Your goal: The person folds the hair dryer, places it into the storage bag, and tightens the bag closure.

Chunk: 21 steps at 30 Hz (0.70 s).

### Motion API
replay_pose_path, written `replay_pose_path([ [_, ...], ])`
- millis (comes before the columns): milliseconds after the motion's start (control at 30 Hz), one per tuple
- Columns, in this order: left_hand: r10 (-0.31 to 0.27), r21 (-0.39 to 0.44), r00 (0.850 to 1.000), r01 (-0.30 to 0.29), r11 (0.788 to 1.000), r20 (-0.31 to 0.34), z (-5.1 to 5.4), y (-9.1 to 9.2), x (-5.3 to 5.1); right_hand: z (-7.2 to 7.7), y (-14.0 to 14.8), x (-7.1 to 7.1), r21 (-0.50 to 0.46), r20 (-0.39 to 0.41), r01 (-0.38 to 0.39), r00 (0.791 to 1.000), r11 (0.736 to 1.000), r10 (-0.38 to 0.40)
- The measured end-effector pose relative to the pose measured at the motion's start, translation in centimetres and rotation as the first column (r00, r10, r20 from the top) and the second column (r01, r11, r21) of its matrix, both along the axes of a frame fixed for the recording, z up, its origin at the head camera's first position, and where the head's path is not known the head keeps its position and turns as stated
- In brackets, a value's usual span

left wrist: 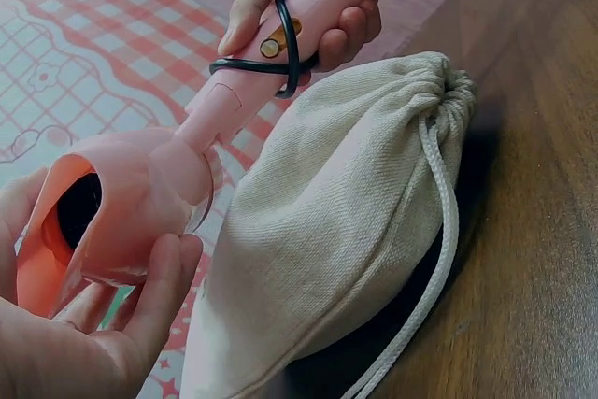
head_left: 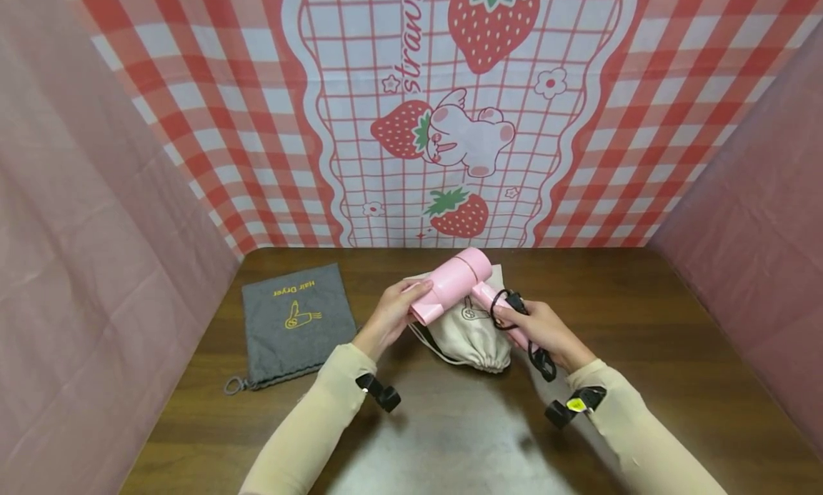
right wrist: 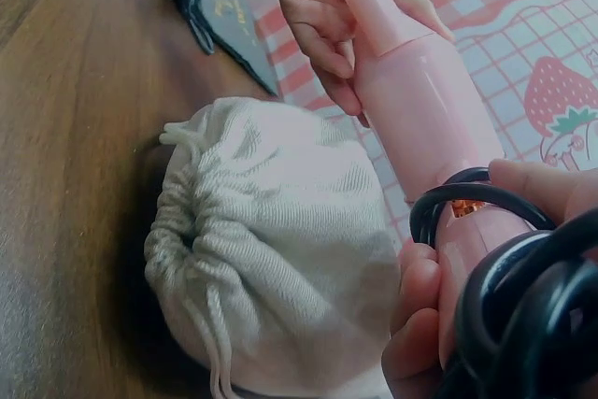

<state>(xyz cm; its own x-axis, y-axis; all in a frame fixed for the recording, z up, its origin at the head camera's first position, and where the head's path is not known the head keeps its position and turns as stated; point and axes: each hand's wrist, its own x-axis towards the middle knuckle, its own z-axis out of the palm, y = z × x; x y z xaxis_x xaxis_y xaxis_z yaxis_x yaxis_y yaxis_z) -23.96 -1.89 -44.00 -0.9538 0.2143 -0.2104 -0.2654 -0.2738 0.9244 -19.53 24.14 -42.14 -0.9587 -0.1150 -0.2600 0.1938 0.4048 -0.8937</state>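
A pink hair dryer (head_left: 455, 279) is held up over a cream drawstring bag (head_left: 474, 343), its barrel slanting up to the right in the head view. My left hand (head_left: 388, 315) holds the barrel at the nozzle (left wrist: 112, 198), fingers on one side and thumb on the other. With my right hand (head_left: 546, 331) I grip the handle (left wrist: 322, 8), round which a black cord (right wrist: 509, 287) is looped. The cream bag bulges, its mouth gathered by a white string (left wrist: 444, 203); its contents are hidden.
On the left of the brown table (head_left: 437, 438) lies a flat grey drawstring pouch (head_left: 297, 284) with yellow "Hair Dryer" lettering. A strawberry-print cloth (head_left: 360, 159) hangs behind the table, with pink cloth walls (head_left: 739, 216) at both sides.
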Motion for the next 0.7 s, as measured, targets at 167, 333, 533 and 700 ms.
replay_pose_path([
  [167,0.004,-0.005,1.000,-0.004,1.000,-0.005,-0.1,-0.9,0.2,0.1,-0.7,-0.3,0.019,-0.022,-0.007,1.000,1.000,0.008],
  [333,-0.001,-0.017,1.000,0.001,1.000,0.002,-0.2,-2.1,0.6,0.2,-1.5,-0.4,-0.004,-0.019,-0.024,1.000,1.000,0.024],
  [533,-0.027,-0.030,0.999,0.028,0.999,0.019,-0.1,-3.4,1.1,0.1,-2.1,-0.5,-0.002,-0.013,-0.042,0.999,0.999,0.042],
  [700,-0.084,-0.031,0.996,0.084,0.996,0.018,0.1,-4.4,1.4,0.0,-2.4,-0.7,0.058,-0.042,-0.055,0.997,0.997,0.058],
])
